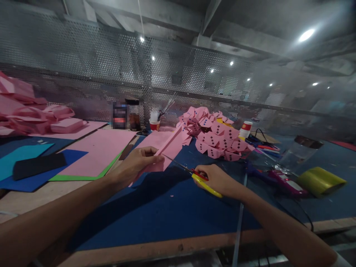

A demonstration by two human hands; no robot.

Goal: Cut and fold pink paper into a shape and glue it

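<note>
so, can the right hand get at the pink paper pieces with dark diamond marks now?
Probably yes: only blue tabletop shows between the right hand and the pink paper pieces just beyond. But metal scissors with red and yellow handles occupy that hand, so grasping may need them set down.

**Grey Gloom, Soft at the Edges**

It's dim in here. A ceiling lamp [306, 35] flares white at upper right, its glow bleeding into haze, and smaller lights [231, 63] dot the mesh screen [111, 55]. Beneath the left hand [139, 161], a broad dark shadow [119, 209] crosses the blue tabletop [172, 218]. The scissors [210, 188] and pink paper [169, 141] look fairly clear; rightward, the yellow roll [321, 181] and clear jar [300, 154] smear. One patch at the back is pixelated; the outer edges stretch.
</note>
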